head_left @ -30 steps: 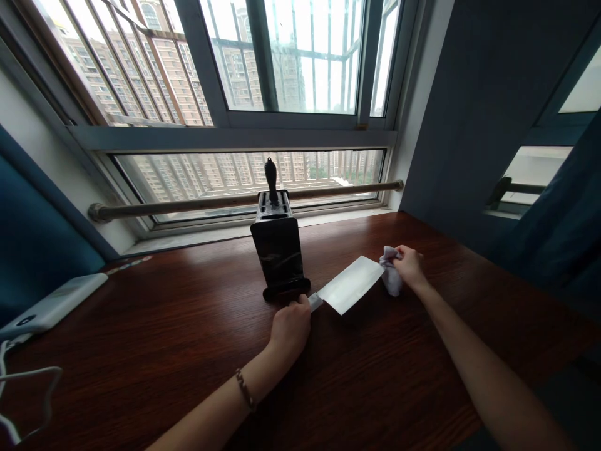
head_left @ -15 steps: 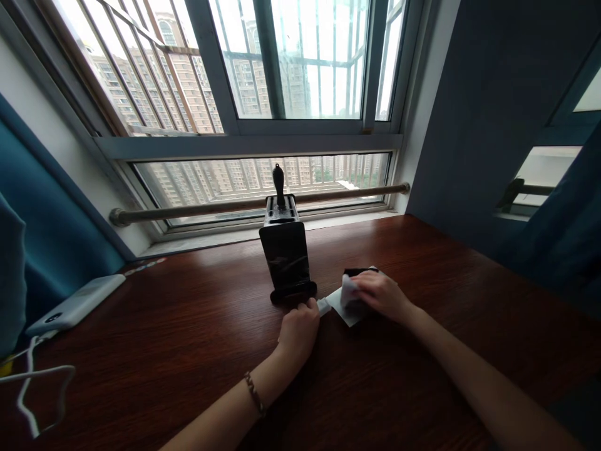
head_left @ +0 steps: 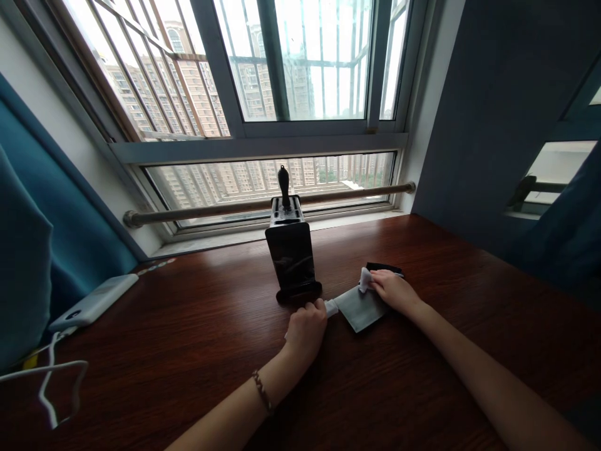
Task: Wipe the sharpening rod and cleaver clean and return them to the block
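My left hand [head_left: 307, 329] is closed round the white handle of a cleaver [head_left: 359, 313]. The broad grey blade points to the right, low over the tabletop. In my right hand [head_left: 392, 289] is a crumpled white tissue [head_left: 365, 279], pinched and pressed on the far part of the blade. A flat black piece [head_left: 382, 267] shows just behind the blade; its kind is unclear. Beyond my left hand stands a knife block [head_left: 286, 210] with one black-handled tool upright in it and a dark upright panel [head_left: 291, 257] at its front.
The reddish-brown wooden table [head_left: 197, 351] reaches to the window sill. A white power bank or phone-like device [head_left: 96, 302] with a white cable [head_left: 47, 388] lies at the left, near a blue curtain [head_left: 79, 200]. A metal rail [head_left: 211, 212] crosses before the window.
My right hand and the tissue have moved right along the blade, uncovering more of it. My left hand keeps its hold on the handle. The view has shifted slightly.
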`<action>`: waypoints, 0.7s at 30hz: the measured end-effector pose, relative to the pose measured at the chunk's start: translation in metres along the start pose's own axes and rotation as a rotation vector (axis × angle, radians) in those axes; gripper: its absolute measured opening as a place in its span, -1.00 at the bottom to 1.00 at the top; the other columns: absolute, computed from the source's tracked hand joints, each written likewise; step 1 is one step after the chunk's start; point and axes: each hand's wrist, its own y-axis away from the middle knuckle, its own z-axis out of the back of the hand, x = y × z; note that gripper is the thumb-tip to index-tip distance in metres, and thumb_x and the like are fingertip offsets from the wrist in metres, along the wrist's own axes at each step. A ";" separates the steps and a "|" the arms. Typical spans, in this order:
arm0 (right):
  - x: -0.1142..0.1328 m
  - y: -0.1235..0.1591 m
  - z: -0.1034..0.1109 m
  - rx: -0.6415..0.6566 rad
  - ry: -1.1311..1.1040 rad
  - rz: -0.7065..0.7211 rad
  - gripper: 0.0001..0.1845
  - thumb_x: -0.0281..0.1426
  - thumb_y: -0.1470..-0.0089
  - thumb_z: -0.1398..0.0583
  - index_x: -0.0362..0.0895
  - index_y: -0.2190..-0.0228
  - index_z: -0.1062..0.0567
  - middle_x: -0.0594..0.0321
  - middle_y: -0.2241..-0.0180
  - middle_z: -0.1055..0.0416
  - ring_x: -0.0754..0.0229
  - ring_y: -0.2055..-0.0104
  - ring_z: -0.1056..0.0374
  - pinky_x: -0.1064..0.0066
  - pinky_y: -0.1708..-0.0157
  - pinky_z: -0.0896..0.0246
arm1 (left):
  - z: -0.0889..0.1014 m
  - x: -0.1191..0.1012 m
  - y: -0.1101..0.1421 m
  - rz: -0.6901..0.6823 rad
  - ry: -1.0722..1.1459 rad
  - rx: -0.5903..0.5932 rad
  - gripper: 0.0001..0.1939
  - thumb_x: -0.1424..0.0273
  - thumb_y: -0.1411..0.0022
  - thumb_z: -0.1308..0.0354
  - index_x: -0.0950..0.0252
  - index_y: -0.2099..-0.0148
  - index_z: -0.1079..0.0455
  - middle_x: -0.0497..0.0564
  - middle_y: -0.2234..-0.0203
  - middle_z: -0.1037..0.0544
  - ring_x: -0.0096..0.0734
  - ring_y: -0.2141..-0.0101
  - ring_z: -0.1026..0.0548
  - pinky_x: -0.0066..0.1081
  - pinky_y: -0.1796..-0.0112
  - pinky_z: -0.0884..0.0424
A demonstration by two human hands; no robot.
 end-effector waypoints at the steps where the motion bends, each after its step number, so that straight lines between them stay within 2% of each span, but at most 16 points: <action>1: -0.004 0.000 0.002 0.000 0.023 -0.056 -0.67 -0.34 -0.20 -0.01 -0.12 0.08 -0.46 0.15 -0.01 -0.34 0.14 -0.07 -0.21 0.36 0.00 -0.11 | -0.001 0.000 0.000 -0.003 0.000 -0.002 -0.69 0.66 -0.23 0.25 0.43 0.25 -0.32 0.20 0.45 -0.45 -0.12 0.45 -0.50 -0.25 0.49 -0.44; 3: -0.012 0.000 0.006 -0.004 0.071 -0.186 -0.69 -0.32 -0.20 0.00 -0.09 0.17 -0.49 0.15 0.09 -0.40 0.10 0.04 -0.31 0.37 0.15 -0.19 | -0.002 0.000 -0.001 -0.003 -0.002 0.000 -0.69 0.66 -0.23 0.25 0.43 0.24 -0.32 0.20 0.44 -0.45 -0.12 0.44 -0.50 -0.25 0.49 -0.44; 6: -0.024 -0.002 0.010 -0.055 0.136 -0.381 -0.68 -0.29 -0.20 0.02 -0.14 0.30 -0.50 0.06 0.29 -0.46 -0.02 0.25 -0.39 0.32 0.35 -0.19 | -0.003 0.001 -0.001 0.001 -0.006 0.002 -0.70 0.66 -0.22 0.23 0.43 0.24 -0.32 0.20 0.44 -0.45 -0.12 0.44 -0.50 -0.26 0.48 -0.44; 8: -0.029 -0.003 0.014 -0.118 0.159 -0.443 -0.63 -0.29 -0.22 0.05 -0.17 0.30 -0.49 0.00 0.33 -0.45 -0.06 0.28 -0.39 0.29 0.36 -0.17 | -0.004 0.002 -0.001 -0.001 -0.003 -0.007 -0.70 0.66 -0.22 0.23 0.43 0.24 -0.32 0.20 0.44 -0.45 -0.13 0.44 -0.50 -0.27 0.48 -0.44; 9: -0.028 -0.003 0.015 -0.161 0.144 -0.422 -0.62 -0.29 -0.23 0.07 -0.17 0.30 -0.48 0.00 0.34 -0.45 -0.04 0.28 -0.39 0.29 0.35 -0.17 | -0.004 0.002 -0.001 -0.002 0.000 -0.011 -0.70 0.67 -0.22 0.23 0.43 0.24 -0.32 0.20 0.44 -0.45 -0.13 0.44 -0.50 -0.27 0.48 -0.44; 11: -0.018 -0.002 0.016 -0.267 0.037 -0.245 -0.65 -0.33 -0.23 0.07 -0.19 0.29 -0.47 0.02 0.31 -0.45 0.03 0.25 -0.38 0.32 0.28 -0.18 | -0.005 0.002 -0.001 -0.001 0.003 -0.012 -0.70 0.66 -0.22 0.24 0.43 0.24 -0.32 0.20 0.44 -0.45 -0.13 0.43 -0.50 -0.27 0.48 -0.44; 13: 0.001 0.003 0.015 -0.319 -0.124 0.062 -0.71 -0.39 -0.19 0.03 -0.20 0.26 -0.46 0.06 0.25 -0.44 0.08 0.20 -0.36 0.34 0.20 -0.19 | -0.005 0.002 -0.001 0.005 0.001 -0.007 -0.70 0.66 -0.23 0.24 0.44 0.23 -0.32 0.21 0.43 -0.45 -0.12 0.42 -0.50 -0.28 0.47 -0.44; 14: 0.014 0.006 0.013 -0.293 -0.191 0.216 -0.74 -0.41 -0.18 0.00 -0.20 0.22 -0.45 0.07 0.21 -0.43 0.09 0.16 -0.35 0.34 0.15 -0.20 | -0.005 0.002 -0.001 0.008 0.001 -0.005 -0.70 0.66 -0.23 0.24 0.44 0.23 -0.32 0.21 0.44 -0.45 -0.12 0.42 -0.50 -0.28 0.47 -0.44; 17: 0.047 0.014 0.002 -0.025 -0.280 0.545 -0.70 -0.43 -0.19 -0.01 -0.15 0.09 -0.43 0.15 0.07 -0.39 0.14 0.00 -0.28 0.33 -0.03 -0.14 | -0.006 0.002 -0.001 0.009 0.003 -0.004 -0.69 0.66 -0.23 0.26 0.44 0.24 -0.32 0.21 0.44 -0.45 -0.12 0.42 -0.50 -0.28 0.46 -0.44; 19: 0.055 0.016 -0.006 0.039 -0.301 0.594 -0.65 -0.43 -0.19 -0.02 -0.16 0.00 -0.39 0.16 -0.02 -0.34 0.15 -0.10 -0.20 0.31 -0.12 -0.06 | -0.005 0.002 -0.002 0.007 0.006 -0.002 -0.68 0.66 -0.23 0.27 0.44 0.24 -0.32 0.21 0.43 -0.45 -0.13 0.42 -0.50 -0.27 0.46 -0.44; 21: 0.050 0.014 -0.013 0.041 -0.299 0.542 -0.63 -0.44 -0.19 -0.02 -0.16 -0.02 -0.38 0.16 -0.04 -0.31 0.15 -0.14 -0.15 0.29 -0.15 -0.03 | -0.004 0.002 -0.002 0.010 0.010 0.013 -0.69 0.65 -0.24 0.27 0.44 0.24 -0.31 0.21 0.43 -0.45 -0.13 0.42 -0.50 -0.27 0.45 -0.44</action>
